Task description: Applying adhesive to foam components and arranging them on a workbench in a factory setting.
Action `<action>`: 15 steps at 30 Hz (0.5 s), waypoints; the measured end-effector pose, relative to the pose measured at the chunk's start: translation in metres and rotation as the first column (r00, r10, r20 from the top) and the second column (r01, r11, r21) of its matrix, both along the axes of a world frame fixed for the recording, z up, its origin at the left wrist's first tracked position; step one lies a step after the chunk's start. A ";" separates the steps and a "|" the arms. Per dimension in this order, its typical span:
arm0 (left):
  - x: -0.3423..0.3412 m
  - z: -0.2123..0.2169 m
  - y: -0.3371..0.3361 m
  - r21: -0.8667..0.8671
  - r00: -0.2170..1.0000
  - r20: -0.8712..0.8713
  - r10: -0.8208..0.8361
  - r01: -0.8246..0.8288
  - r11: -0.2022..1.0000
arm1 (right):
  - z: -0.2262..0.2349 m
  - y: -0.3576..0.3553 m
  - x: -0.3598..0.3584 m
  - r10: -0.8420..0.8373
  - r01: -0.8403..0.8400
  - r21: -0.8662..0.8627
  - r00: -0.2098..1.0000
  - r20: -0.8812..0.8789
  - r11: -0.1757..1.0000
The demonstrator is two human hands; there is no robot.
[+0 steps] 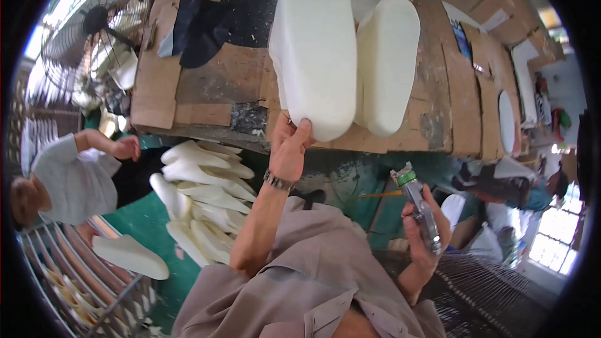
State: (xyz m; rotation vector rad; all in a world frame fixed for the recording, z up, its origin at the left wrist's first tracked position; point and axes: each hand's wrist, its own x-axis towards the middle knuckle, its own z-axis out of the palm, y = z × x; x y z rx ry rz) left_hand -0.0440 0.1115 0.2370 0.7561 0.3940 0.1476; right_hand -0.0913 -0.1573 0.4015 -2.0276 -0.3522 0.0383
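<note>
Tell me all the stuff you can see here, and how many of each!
big foam sole pieces: two, cream white, side by side on the workbench, the left one gripped at its near end
workbench: one, brown, covered with cardboard, across the top
dark cloth: one, navy black, on the bench at left
pile of sole shapes: many, white, below the bench edge
single sole: one, white, on the wire rack at lower left
fan: one, dark, top left
co-worker: one, grey shirt, far left
metal tool: one, silver with green band, lower right
left hand: holds the left foam piece
right hand: holds the metal tool
</note>
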 end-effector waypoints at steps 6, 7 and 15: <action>0.035 0.047 0.013 -0.071 0.930 0.333 0.156 -0.141 0.988 | -0.009 0.015 0.005 -0.074 0.074 -0.052 0.997 -0.010 0.996; 0.034 0.034 0.022 -0.103 0.864 0.465 0.193 -0.164 0.981 | -0.003 0.019 0.010 -0.050 0.046 -0.084 0.998 -0.049 0.995; 0.005 -0.039 0.116 -0.136 0.800 0.403 0.446 -0.429 0.893 | -0.019 0.018 0.018 0.036 -0.038 -0.070 0.999 -0.021 0.997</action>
